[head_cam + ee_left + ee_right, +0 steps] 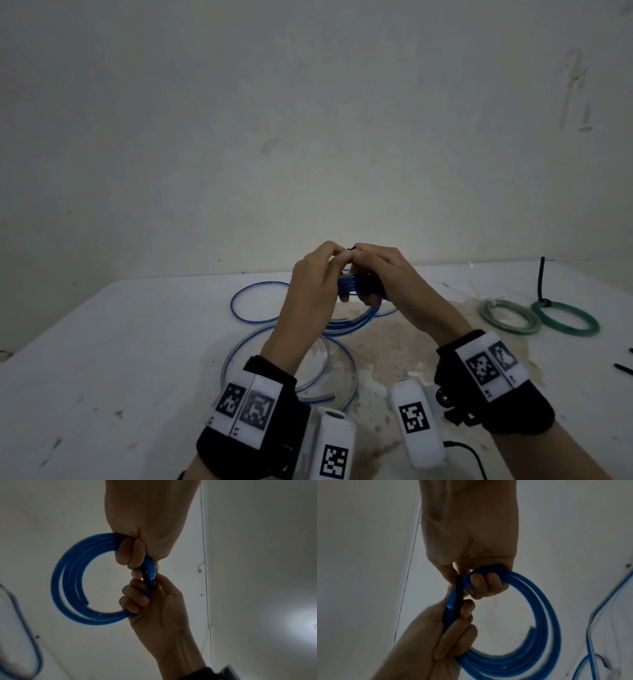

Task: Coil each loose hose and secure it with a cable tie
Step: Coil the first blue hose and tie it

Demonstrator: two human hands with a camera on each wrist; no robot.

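Blue coil [356, 286]: held above counter [137, 342], bundle running left-right; left hand [313, 284] and right hand [387, 277] clasp it, black tie [148, 580] crosswise.

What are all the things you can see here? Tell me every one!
blue hose coil: one, bright blue, held up between both hands
black cable tie: one, black, wrapped round the blue hose coil
loose hoses: several loops, clear with blue, lying on the table under the hands
tied coils: two, pale green and dark green, side by side at the table's right
spare cable ties: black, at the table's right edge, count unclear
table: one, white, stained patch in the middle
wall: white, behind the table
wrist bands: two, black with printed markers
left hand: grips the coil
right hand: grips the coil
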